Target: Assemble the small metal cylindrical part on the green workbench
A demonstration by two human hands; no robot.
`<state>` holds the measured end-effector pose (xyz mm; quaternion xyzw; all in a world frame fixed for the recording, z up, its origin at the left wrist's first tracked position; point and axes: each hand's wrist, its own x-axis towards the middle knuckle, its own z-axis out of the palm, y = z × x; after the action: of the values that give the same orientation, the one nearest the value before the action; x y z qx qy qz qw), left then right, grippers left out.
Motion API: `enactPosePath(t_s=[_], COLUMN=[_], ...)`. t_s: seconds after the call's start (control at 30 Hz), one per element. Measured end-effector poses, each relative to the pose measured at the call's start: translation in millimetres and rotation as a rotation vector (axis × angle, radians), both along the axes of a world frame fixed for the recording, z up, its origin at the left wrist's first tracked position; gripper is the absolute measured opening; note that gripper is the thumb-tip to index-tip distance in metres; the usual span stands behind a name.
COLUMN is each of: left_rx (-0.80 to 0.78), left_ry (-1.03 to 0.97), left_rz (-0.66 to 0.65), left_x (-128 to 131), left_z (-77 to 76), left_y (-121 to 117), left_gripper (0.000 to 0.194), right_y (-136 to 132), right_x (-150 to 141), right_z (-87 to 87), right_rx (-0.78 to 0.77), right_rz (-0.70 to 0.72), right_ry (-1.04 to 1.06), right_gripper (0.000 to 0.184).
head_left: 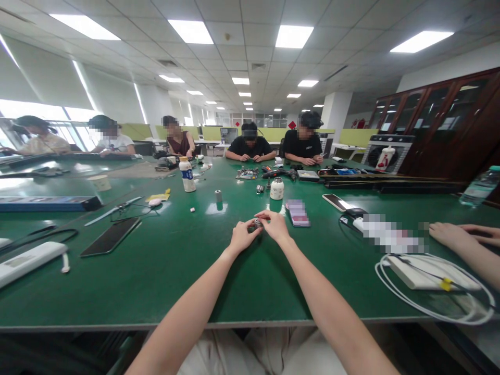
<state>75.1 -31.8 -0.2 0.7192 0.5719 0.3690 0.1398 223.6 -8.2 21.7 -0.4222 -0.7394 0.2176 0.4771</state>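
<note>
In the head view, both my hands meet over the green table, around a small round silver-grey part [257, 223]. My left hand [242, 236] has its fingers closed on the part's left side. From the right, my right hand [274, 225] pinches at its top with thumb and fingertips. The fingers hide much of the part, so its exact kind cannot be made out. Beyond my left hand, a small grey cylinder [218, 196] stands upright. A white jar [277, 189] stands beyond my right hand, and a purple packet [298, 213] lies to its right.
A white-and-blue bottle [187, 174] stands farther back. On the left lie a dark tablet-like device [111, 237] and a white power strip [31, 263]. Coiled white cable [433, 312] and another person's hands [449, 234] are at right. Several people sit across the table [172, 291].
</note>
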Motion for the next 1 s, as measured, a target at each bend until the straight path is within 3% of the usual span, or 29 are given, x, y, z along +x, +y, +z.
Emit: enactPosePath(t_s=[0.1, 0.2, 0.27, 0.47, 0.63, 0.73, 0.83, 0.93, 1.0], left_rx=[-0.012, -0.013, 0.028, 0.118, 0.198, 0.27, 0.152, -0.034, -0.046], left_ry=[0.002, -0.088, -0.145, -0.142, -0.183, -0.188, -0.04, 0.099, 0.132], left_rz=[-0.018, 0.021, 0.048, 0.113, 0.077, 0.263, 0.532, 0.616, 0.621], left_x=[1, 3, 4, 7, 3, -16, -47, -69, -72], left_z=[3.0, 9.2, 13.0, 10.6, 18.2, 26.8, 23.1, 10.9, 6.3], left_y=[-2, -4, -4, 8, 17, 16, 11, 8, 8], left_gripper=[0.038, 0.045, 0.041, 0.02, 0.018, 0.023, 0.027, 0.028, 0.029], right_y=[-3, -5, -4, 1, 1, 0, -1, -3, -4], right_x=[2, 5, 7, -2, -5, -3, -2, -2, -2], right_z=[1.5, -2.4, -8.8, -34.6, -44.0, -44.6, -44.5, -44.1, -43.4], right_rx=[-0.008, -0.043, -0.105, -0.332, -0.31, -0.288, -0.267, -0.258, -0.257], right_rz=[-0.055, -0.23, -0.286, -0.021, 0.018, 0.004, -0.011, -0.016, -0.014], right_ry=[-0.003, 0.117, 0.19, 0.247, 0.244, 0.222, 0.198, 0.182, 0.177], right_gripper=[0.023, 0.028, 0.03, 0.038, 0.04, 0.039, 0.038, 0.037, 0.037])
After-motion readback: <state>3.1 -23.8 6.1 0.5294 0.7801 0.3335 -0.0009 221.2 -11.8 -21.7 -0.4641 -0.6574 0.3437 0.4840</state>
